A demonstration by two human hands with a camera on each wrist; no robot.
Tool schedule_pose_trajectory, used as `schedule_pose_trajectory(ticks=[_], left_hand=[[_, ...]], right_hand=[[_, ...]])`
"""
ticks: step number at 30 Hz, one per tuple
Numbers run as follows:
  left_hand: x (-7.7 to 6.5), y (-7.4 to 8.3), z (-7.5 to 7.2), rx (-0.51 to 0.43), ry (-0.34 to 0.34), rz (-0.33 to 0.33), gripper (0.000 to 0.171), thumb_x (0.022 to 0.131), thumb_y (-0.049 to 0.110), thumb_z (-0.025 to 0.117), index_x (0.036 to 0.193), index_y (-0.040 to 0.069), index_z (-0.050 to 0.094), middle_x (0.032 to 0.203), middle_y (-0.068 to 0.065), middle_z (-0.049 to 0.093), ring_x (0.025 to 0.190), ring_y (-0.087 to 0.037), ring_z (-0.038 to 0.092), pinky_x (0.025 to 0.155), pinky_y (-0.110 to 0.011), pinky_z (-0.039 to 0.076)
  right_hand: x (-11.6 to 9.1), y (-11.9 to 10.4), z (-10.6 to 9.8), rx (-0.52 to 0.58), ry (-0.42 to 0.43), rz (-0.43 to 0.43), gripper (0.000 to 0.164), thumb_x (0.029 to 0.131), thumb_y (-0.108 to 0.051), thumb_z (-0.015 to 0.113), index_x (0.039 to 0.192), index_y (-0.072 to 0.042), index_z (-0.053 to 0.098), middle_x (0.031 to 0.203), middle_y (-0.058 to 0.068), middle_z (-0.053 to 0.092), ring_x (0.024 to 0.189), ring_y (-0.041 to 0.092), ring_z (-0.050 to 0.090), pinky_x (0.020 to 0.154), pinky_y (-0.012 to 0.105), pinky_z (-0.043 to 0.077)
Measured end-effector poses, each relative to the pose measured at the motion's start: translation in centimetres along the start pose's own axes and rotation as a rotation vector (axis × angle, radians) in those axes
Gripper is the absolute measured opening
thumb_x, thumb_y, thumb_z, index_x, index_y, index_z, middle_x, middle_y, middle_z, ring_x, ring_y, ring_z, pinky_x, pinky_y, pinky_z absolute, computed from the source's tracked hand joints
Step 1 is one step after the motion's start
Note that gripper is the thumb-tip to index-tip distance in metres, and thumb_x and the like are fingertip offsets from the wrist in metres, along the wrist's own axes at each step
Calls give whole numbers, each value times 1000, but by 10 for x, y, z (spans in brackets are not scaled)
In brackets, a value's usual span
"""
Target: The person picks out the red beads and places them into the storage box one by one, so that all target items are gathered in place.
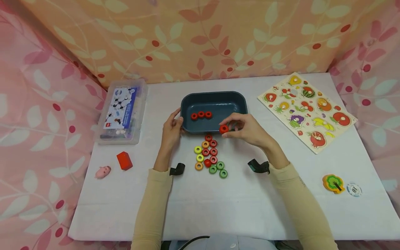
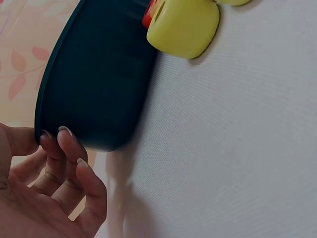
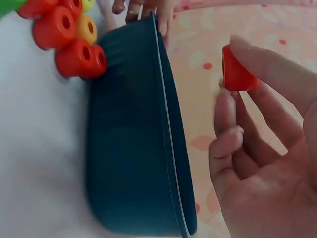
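A dark blue rectangular tray (image 1: 225,105) stands at the middle of the table, with three red beads (image 1: 201,114) in a row inside. My left hand (image 1: 171,130) grips the tray's left end, its thumb and fingers pinching the rim in the left wrist view. Between thumb and fingertips, my right hand (image 1: 251,131) holds another red bead (image 3: 238,74), raised by the tray's near right rim. Just in front of the tray lie several hollow beads: red (image 1: 213,143), yellow (image 1: 198,150), orange (image 1: 199,166) and green (image 1: 223,174).
At the left are a clear plastic case (image 1: 120,107), a red block (image 1: 124,160) and a pink pig figure (image 1: 102,172). A fruit puzzle board (image 1: 307,111) lies at the right. Nearer on that side sit a tree-shaped piece (image 1: 333,183) and a round white chip (image 1: 354,189).
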State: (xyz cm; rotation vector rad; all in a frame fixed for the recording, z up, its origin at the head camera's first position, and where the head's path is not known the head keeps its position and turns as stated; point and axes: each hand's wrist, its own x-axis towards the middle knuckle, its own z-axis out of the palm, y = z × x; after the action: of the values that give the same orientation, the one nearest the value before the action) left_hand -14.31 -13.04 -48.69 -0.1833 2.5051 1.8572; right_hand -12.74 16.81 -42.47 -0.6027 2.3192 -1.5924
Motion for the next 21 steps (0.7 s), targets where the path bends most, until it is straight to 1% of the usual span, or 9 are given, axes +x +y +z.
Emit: schedule_pose_trajectory(ticks=[4,6,8,12,15,18,21], left_hand=[[0,-1,1,-1,-5,6,42,105,29,53,147,33,50,90,-17,63,72,-34,62,62,-27,47],[0,0,0,1,1,7,42,105,29,53,147,33,50,88,-15,63,72,-35,62,61,-27,47],[-1,0,0,-4,7,6,42,105,28,54,146,33,51,87,-14,62,72,-36,62,61,-27,48],[0,1,0,-7,0,-5,41,105,29,54,146,35,51,89,-16,62,75,-39,62,63,-28,48],[1,1,0,-15,-10,-11,42,105,30,53,146,36,50,93,-22,63,78,-43,62,65,-32,49],[2,3,0,-19,-20,-26,44,106,25,52,149,30,48,98,-29,62,82,-49,61,66,-35,49],[3,2,0,-25,-24,-29,44,106,24,51,150,29,47,100,-31,63,83,-51,61,65,-34,48]], right_hand=[[19,6,-2,-54,77,14,32,83,-17,84,114,-15,74,97,6,66,78,25,56,62,26,42],[29,10,0,-97,103,32,33,84,-16,83,116,-13,74,95,7,66,73,23,57,59,25,42],[39,15,3,-131,114,57,34,84,-13,82,116,-10,73,92,9,67,72,22,59,59,26,44],[57,25,10,-208,85,105,32,82,-10,83,113,-11,74,89,8,68,75,22,61,64,30,45],[67,30,14,-262,36,119,31,81,-11,84,111,-12,75,94,6,66,78,22,58,69,33,45],[75,32,17,-301,1,131,32,80,-10,84,111,-11,75,99,8,64,79,23,56,72,34,44],[81,34,20,-308,-18,155,33,80,-9,85,112,-10,75,101,10,62,80,23,54,72,33,43]])
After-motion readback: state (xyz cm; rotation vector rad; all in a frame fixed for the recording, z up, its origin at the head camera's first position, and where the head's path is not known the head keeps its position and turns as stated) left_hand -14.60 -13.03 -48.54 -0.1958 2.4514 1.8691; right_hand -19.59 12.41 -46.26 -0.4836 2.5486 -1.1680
